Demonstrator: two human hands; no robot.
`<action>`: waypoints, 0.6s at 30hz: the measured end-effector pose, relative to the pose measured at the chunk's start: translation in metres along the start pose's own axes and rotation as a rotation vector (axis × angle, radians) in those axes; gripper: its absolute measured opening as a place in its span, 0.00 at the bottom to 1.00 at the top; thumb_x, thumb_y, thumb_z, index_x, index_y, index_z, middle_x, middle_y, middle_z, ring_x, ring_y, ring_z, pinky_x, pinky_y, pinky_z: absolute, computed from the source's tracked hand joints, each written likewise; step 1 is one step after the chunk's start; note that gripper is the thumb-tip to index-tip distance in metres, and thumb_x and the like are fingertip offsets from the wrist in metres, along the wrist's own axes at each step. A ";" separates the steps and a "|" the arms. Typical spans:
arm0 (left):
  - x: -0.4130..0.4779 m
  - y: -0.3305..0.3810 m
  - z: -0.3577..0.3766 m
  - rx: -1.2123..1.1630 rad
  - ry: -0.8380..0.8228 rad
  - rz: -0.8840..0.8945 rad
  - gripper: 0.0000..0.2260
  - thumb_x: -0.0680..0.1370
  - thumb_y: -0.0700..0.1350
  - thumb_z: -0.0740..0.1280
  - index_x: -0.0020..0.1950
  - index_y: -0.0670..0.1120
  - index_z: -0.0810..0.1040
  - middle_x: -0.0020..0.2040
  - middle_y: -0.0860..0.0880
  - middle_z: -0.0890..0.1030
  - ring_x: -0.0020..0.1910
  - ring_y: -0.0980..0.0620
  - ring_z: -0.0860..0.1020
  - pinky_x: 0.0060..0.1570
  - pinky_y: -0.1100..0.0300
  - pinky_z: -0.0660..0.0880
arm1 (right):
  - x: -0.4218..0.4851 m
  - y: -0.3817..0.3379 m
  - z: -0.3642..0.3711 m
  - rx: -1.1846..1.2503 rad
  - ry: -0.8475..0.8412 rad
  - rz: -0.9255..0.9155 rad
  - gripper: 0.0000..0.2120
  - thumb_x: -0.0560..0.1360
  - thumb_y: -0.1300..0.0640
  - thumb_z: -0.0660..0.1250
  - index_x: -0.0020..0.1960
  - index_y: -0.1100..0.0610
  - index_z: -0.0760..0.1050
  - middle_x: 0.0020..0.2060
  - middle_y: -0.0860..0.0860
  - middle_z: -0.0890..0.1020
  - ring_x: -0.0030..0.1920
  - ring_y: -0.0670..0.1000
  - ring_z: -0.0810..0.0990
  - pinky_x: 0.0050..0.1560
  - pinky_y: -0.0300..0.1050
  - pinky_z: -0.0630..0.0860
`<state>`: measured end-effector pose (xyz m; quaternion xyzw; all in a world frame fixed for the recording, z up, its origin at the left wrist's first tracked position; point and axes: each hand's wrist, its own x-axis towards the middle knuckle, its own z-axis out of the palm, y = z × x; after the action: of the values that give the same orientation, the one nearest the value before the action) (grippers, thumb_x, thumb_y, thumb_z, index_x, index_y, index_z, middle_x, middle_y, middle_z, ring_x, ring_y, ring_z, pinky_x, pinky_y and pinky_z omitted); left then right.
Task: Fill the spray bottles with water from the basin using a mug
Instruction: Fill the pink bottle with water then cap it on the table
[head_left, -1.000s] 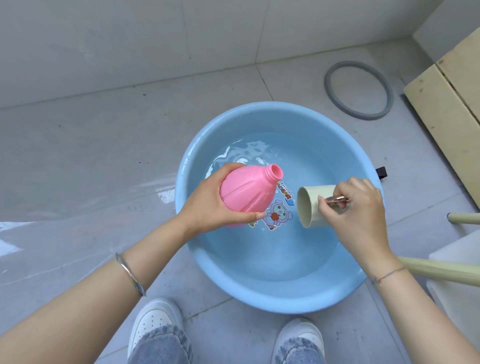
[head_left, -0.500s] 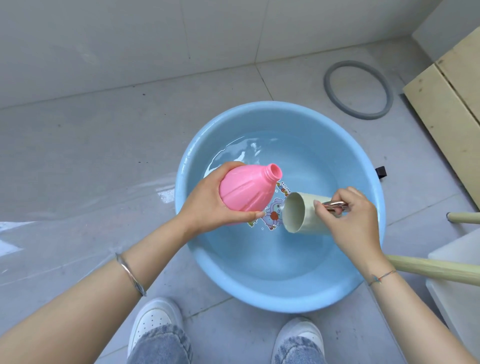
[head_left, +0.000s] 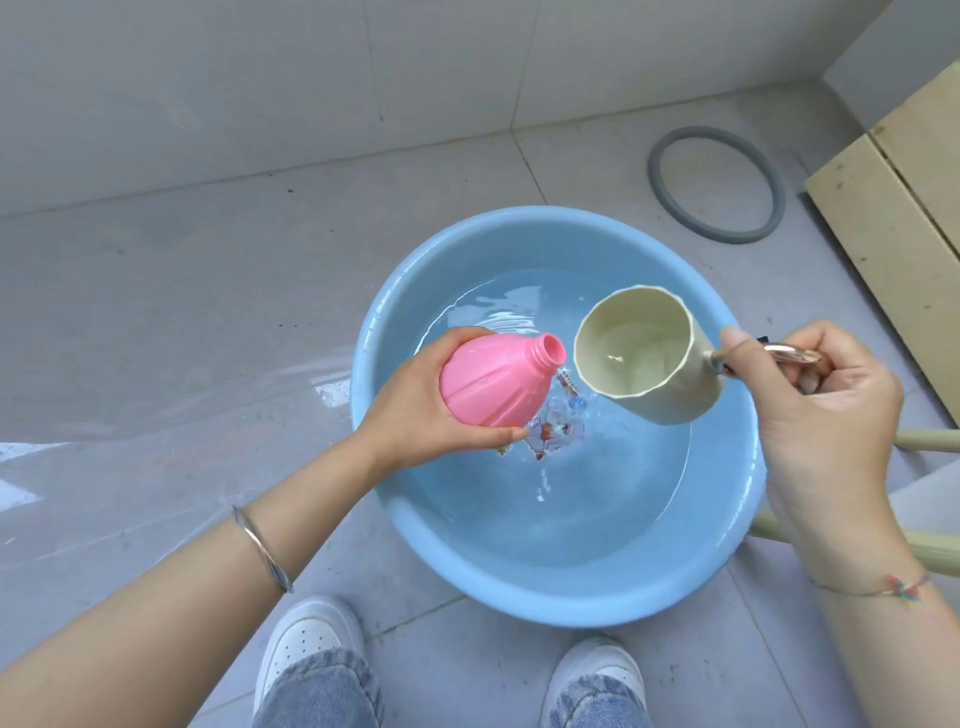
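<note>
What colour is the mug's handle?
Shiny metallic, pinkish-silver; the mug body is cream. Head view, in the right hand.

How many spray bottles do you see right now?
1. A pink spray bottle, uncapped, is held tilted in the left hand over the blue basin. Any others would be out of view.

Pink ribbed bottle (head_left: 493, 387), cream mug (head_left: 649, 358), light blue basin (head_left: 571, 587)
</note>
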<state>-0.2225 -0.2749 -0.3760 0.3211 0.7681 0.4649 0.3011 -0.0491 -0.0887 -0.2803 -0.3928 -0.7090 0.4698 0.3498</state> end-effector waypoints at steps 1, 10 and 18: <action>0.000 0.000 0.000 0.005 -0.001 0.005 0.37 0.56 0.62 0.81 0.63 0.63 0.70 0.57 0.64 0.77 0.56 0.62 0.77 0.56 0.58 0.76 | 0.000 -0.006 0.000 -0.001 0.003 -0.015 0.16 0.66 0.47 0.73 0.27 0.48 0.68 0.23 0.41 0.67 0.28 0.42 0.62 0.32 0.36 0.60; 0.000 0.000 0.000 0.019 -0.006 0.020 0.37 0.56 0.64 0.79 0.62 0.64 0.70 0.56 0.66 0.76 0.56 0.63 0.77 0.55 0.59 0.76 | -0.004 -0.033 0.006 -0.106 0.002 -0.198 0.21 0.70 0.50 0.73 0.32 0.54 0.61 0.29 0.53 0.69 0.32 0.51 0.66 0.35 0.43 0.62; 0.000 -0.001 0.000 0.026 0.005 0.025 0.36 0.58 0.60 0.82 0.62 0.64 0.70 0.57 0.65 0.77 0.55 0.62 0.77 0.56 0.57 0.77 | -0.007 -0.042 0.011 -0.292 -0.037 -0.446 0.19 0.72 0.58 0.72 0.32 0.56 0.63 0.31 0.45 0.64 0.34 0.42 0.65 0.37 0.32 0.60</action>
<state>-0.2227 -0.2746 -0.3768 0.3334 0.7709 0.4593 0.2892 -0.0652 -0.1095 -0.2449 -0.2646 -0.8447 0.2809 0.3709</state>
